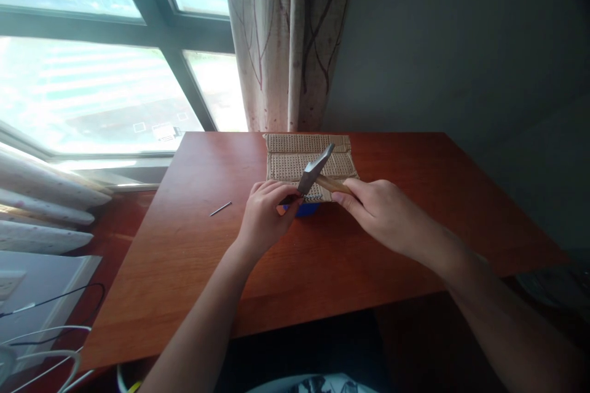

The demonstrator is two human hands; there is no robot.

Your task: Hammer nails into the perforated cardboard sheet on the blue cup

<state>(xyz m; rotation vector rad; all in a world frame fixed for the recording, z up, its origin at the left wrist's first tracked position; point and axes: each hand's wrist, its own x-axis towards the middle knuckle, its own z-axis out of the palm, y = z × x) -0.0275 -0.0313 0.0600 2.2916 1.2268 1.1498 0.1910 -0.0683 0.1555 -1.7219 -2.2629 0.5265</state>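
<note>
My right hand is wrapped round the wooden handle of a hammer. Its metal head slants over the front edge of a tan mat with rows of small holes, close by my left fingers. My left hand is pinched at that same edge, just under the hammer head. Something dark shows between its thumb and forefinger, too small and covered to name. Below the mat's front edge part of a blue object shows; the rest is hidden.
A thin metal rod, pointed like a nail or punch, lies on the reddish-brown wooden table left of my left hand. Behind the table hangs a patterned curtain beside a window. Cables run at the lower left.
</note>
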